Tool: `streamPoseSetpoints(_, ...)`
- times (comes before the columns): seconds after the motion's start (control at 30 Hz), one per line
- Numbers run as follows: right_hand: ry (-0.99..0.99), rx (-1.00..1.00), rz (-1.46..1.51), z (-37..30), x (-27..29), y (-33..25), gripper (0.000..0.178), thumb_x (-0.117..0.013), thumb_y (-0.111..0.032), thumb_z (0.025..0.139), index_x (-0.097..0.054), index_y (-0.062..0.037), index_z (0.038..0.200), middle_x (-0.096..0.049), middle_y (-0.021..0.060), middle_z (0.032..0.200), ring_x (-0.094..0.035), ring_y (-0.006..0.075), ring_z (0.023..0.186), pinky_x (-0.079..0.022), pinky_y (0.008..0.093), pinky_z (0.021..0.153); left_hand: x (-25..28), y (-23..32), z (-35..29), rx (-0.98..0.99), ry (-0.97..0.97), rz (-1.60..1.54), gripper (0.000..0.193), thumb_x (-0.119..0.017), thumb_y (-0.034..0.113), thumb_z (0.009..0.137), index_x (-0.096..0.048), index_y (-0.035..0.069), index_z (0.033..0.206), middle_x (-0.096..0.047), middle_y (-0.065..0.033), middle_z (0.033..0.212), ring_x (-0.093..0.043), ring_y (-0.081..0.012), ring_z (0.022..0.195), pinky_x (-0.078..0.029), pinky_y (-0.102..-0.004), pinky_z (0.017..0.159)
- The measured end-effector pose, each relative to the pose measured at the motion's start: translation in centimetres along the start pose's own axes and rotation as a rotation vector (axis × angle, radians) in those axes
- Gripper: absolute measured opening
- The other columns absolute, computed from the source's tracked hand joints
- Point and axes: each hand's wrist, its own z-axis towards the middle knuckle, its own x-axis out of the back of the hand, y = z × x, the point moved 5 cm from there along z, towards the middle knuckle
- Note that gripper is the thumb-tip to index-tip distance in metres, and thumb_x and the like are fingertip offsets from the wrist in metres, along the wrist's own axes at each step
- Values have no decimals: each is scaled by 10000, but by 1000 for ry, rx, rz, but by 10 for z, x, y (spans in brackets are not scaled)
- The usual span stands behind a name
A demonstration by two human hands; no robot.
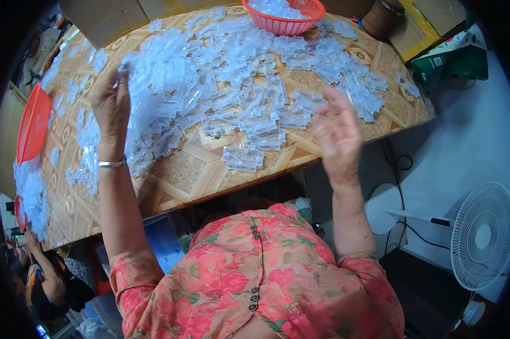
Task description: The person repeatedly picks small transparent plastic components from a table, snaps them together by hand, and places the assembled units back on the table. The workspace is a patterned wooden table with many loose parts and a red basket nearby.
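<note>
My left hand (111,107), a silver bracelet at its wrist, is raised over the left part of a large heap of clear plastic pieces (170,62). Its thumb and fingers pinch a small clear plastic piece (123,66), partly lost against the heap. My right hand (341,133) hovers above the table's front edge at the right, slightly blurred, with fingers apart and nothing visible in them. Between the hands, flat rectangular clear pieces (242,159) lie in loose rows near the front edge of the patterned table (181,169).
A red basket (283,25) of clear pieces stands at the back; another red basket (33,124) tilts at the left edge. Cardboard (105,22) walls the far side. A brown cup-like container (382,20) sits back right. A white fan (481,237) stands right. Another person (48,271) works lower left.
</note>
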Motion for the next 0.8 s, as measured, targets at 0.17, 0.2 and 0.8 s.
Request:
streamPoseSetpoints(0.17,329,337,-1088,24,87,16,563,-728,-258,842,-540,-11,1310,-547,186,1326,-510,369,1223,-392,485,1049,12,67,-24,501,-169,-695,305,-562,229,1009,-666,2,1185,-738,-100,1021,-701,-158,888,-538,-236,700)
streamPoseSetpoints(0.2,346,339,-1155,26,101,29,578,-736,-281,836,-541,-13,1310,-547,199,1321,-505,377,1227,-398,482,1038,6,72,-34,611,-235,-818,338,-543,231,1012,-637,-23,1215,-723,-132,1078,-703,-167,918,-552,-253,697)
streamPoseSetpoints(0.8,424,271,-536,17,103,38,412,-818,-120,802,-628,-32,1157,-634,142,1090,-660,211,825,-555,340,777,-61,158,-127,919,-654,-1596,520,-372,354,1070,-454,-38,1402,-650,-247,1196,-651,-137,812,-520,-200,633)
